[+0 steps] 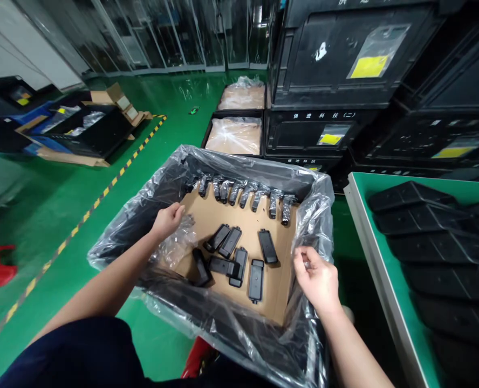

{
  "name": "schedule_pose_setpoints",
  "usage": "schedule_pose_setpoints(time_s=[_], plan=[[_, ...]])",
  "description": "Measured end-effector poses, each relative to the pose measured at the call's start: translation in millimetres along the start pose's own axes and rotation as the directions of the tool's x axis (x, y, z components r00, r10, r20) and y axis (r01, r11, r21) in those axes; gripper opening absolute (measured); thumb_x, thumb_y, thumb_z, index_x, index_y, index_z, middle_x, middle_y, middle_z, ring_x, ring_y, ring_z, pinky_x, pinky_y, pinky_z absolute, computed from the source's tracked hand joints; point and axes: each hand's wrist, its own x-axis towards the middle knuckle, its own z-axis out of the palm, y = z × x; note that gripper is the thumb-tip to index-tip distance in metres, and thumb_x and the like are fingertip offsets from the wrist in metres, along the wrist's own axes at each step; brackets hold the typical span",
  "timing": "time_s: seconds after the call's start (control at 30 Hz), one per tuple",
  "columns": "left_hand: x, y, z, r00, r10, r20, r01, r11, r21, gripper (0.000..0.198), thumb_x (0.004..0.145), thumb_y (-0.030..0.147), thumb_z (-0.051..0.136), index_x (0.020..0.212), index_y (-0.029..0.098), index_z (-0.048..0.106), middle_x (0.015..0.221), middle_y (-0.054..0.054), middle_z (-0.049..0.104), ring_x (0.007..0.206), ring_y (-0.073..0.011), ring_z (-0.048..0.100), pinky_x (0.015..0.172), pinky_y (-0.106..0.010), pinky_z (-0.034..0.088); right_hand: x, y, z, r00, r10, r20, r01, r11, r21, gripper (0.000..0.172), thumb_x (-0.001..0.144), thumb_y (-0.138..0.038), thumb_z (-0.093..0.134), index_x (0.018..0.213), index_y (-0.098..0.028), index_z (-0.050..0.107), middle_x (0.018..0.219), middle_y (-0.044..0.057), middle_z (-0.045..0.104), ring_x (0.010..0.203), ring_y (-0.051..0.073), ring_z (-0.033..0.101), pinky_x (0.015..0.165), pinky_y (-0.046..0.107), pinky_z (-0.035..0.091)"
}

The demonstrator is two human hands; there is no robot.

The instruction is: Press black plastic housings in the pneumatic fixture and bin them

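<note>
My left hand (169,221) is over the left side of the black crate (247,174), fingers curled in, just by some crumpled clear film (178,242); I can't tell whether it grips any. My right hand (317,279) is at the right side, thumb and fingers drawn narrowly together against the clear liner (319,213) — whether they pinch it, I can't tell.

Between my hands, seven loose black parts (267,247) lie on the cardboard sheet (211,209) inside the crate, one lying across another. Along the far wall runs a row of film-wrapped parts (245,195).

To my right, larger black pieces (437,253) overlap in a line on the green tabletop (364,187). Stacked black boxes (332,64) with yellow labels stand beyond the crate.
</note>
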Motion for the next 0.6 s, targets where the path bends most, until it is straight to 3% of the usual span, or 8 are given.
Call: schedule_pose_setpoints(time_s=[0.1,0.23,0.37,0.5,0.6], plan=[[32,4,14.4,0.999,-0.041,0.027,0.038,0.993,0.116,0.031,0.082,0.047,0.052,0.067,0.02,0.055,0.061,-0.003,0.055,0.066,-0.019,0.057,0.063,-0.025,0.036,0,0,-1,1.0,0.001,0.008,-0.001,1.0,-0.001,0.025,0.092,-0.035,0.048,0.081,-0.02,0.063,0.059,-0.002,0.065,0.049,0.012,0.063,0.053,0.02,0.046],[88,8,37.8,0.988,-0.148,0.051,0.133,0.964,0.232,0.032,0.084,0.049,0.054,0.093,0.02,0.065,0.081,-0.009,0.066,0.084,-0.0262,0.063,0.071,-0.03,0.042,1,-1,-2,1.0,0.003,0.009,-0.004,1.0,0.025,0.025,0.093,-0.036,0.047,0.081,-0.02,0.063,0.06,-0.001,0.065,0.047,0.013,0.062,0.051,0.021,0.047],[135,10,58.3,0.961,-0.262,0.09,0.223,0.924,0.312,0.039,0.088,0.047,0.053,0.111,0.017,0.06,0.1,-0.009,0.067,0.094,-0.0235,0.063,0.083,-0.039,0.047,1,-2,-2,1.0,0.004,0.008,-0.005,0.999,0.043,0.022,0.093,-0.032,0.048,0.082,-0.02,0.062,0.062,-0.001,0.065,0.049,0.011,0.061,0.052,0.02,0.048],[162,14,80.5,0.929,-0.352,0.117,0.289,0.885,0.365,0.043,0.086,0.051,0.055,0.107,0.013,0.061,0.106,-0.011,0.065,0.1,-0.0231,0.062,0.089,-0.043,0.047,0,-2,-2,1.0,0.013,0.009,-0.014,0.998,0.054,0.019,0.093,-0.03,0.049,0.082,-0.019,0.061,0.063,-0.001,0.065,0.049,0.011,0.061,0.053,0.02,0.047],[173,14,94.9,0.925,-0.366,0.104,0.307,0.879,0.364,0.051,0.08,0.054,0.062,0.108,0.01,0.059,0.108,-0.017,0.065,0.106,-0.0288,0.061,0.088,-0.044,0.047,0,-2,-2,0.999,0.033,0.022,-0.035,0.997,0.067,0.017,0.093,-0.029,0.05,0.084,-0.019,0.061,0.062,-0.002,0.064,0.047,0.011,0.059,0.051,0.02,0.046]])
